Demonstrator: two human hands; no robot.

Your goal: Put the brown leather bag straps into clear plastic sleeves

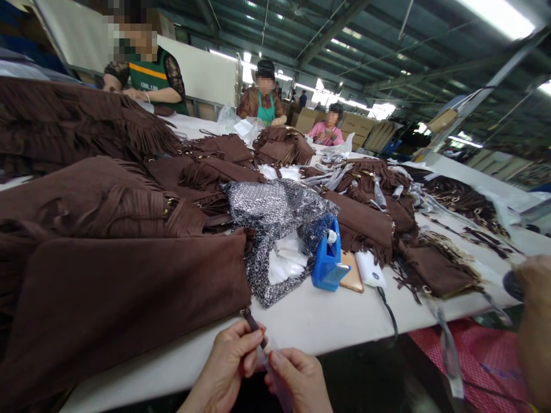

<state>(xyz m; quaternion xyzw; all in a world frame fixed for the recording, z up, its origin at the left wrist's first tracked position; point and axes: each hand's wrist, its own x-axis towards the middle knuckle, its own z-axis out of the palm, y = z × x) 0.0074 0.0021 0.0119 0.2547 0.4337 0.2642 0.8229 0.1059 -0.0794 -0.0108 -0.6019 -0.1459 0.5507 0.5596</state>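
My left hand (221, 364) is gripping the dark strap (251, 321) between thumb and fingers; my right hand (303, 381) is pinching the plastic sleeve (282, 393) at the strap's end. This operation is calling for fine fingertip alignment. The strap is extending from the brown bag (138, 287), which is lying along the near edge of the table (297, 330), left side. The patterned plastic (258, 206) and blue tape dispenser (323, 267) are standing beyond, limiting forward clearance.
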